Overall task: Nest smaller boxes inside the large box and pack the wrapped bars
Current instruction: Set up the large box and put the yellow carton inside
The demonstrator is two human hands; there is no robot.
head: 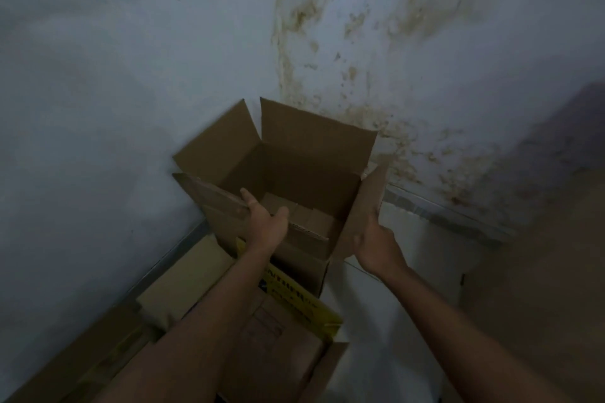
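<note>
An open brown cardboard box [294, 154] stands against the wall with all its flaps up. My left hand [265, 222] grips its near-left flap at the rim, fingers over the edge. The right flap rests in my right hand [376, 242], which holds it from outside. Inside at the bottom I see folded cardboard, possibly a smaller box [304, 216]. Under my left arm lies another open box with a yellow printed flap [294, 301]. No wrapped bars are clearly visible.
A stained pale wall [360, 26] rises behind the box. Flat brown cardboard pieces [183, 281] lie on the floor at the left along the wall. White floor tiles [393, 304] show at the right. The scene is dim.
</note>
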